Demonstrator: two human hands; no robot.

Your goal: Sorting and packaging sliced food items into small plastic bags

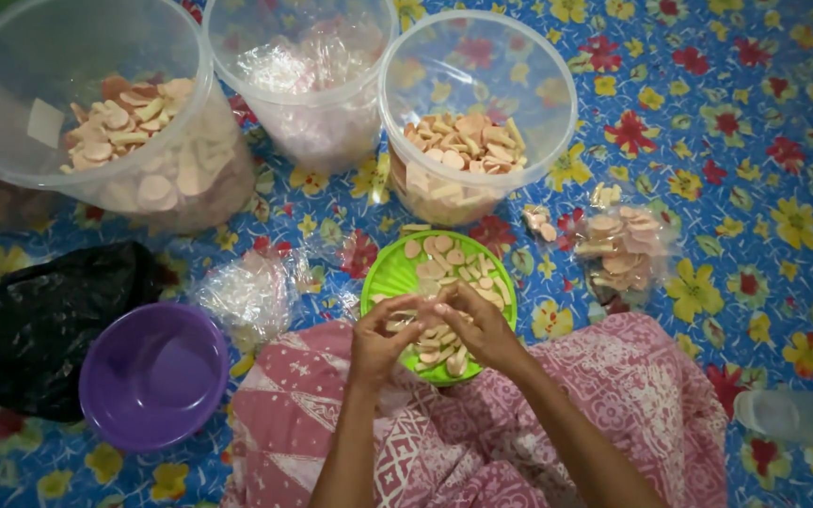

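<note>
Crackers (444, 273) sit heaped in a green basket (388, 273) on the pink cloth (613, 395) over the person's lap. Left hand (380, 331) and right hand (477, 320) meet above the basket, fingertips pinched together on something small and pale; can't tell exactly what. Left of the lap: empty purple bowl (154, 374), black bag (39, 325) beside it. Three clear tubs at top: left tub (96, 113) and right tub (477, 113) hold crackers, middle tub (303, 85) holds clear bags. A packed bag of crackers (621, 249) lies right of the basket on the floral mat (755, 141).
</note>
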